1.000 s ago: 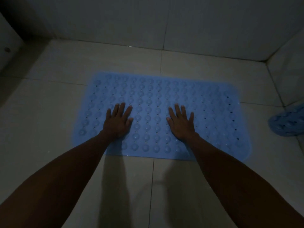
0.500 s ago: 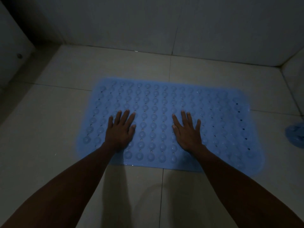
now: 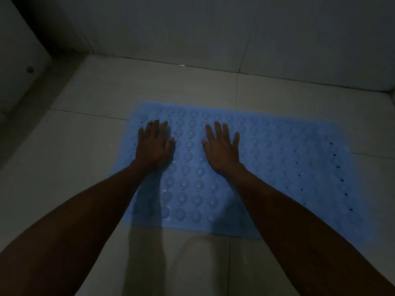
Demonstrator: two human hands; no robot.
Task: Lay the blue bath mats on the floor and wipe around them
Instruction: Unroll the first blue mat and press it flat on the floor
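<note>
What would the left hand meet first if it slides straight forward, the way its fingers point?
The left hand lies flat on the blue bath mat. Straight ahead it would probably cross the mat's far edge, then bare floor tile, then the wall.

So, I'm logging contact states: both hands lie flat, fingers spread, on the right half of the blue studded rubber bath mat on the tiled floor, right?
Not quite: the left hand and right hand lie flat on the left half of the blue studded rubber bath mat, as the head view shows.
</note>
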